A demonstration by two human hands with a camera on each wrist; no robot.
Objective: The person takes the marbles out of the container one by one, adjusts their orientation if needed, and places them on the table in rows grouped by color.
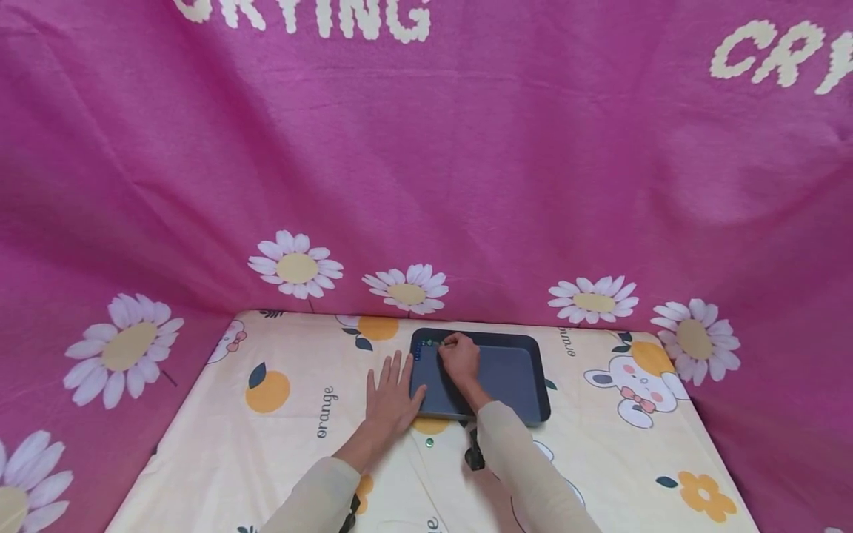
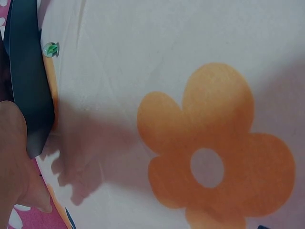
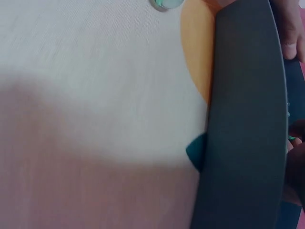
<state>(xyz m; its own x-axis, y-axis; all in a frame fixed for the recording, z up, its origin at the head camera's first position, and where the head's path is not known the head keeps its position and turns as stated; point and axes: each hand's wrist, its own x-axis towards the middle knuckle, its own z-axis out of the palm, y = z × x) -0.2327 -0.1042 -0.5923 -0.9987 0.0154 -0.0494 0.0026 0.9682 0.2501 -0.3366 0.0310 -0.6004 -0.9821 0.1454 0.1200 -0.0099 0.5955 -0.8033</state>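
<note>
Past pale sleeves [image 1: 529,474], seemingly arranging marbles [image 1: 429,343] in the tray [image 1: 509,377], just left of the pinched fingers of the right hand [image 1: 461,360], apparently around a green one; with left hand [image 1: 389,401] spread wide at its edge. Called for next, probably: gentle release.

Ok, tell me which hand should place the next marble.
Probably the right hand: it reaches into the tray, seemingly pinching a marble; the left hand is spread at the tray's edge.

cream fruit-print cloth [image 1: 220,437], dark tray [image 1: 506,377] on it, green marble [image 1: 429,443] nearby
</note>
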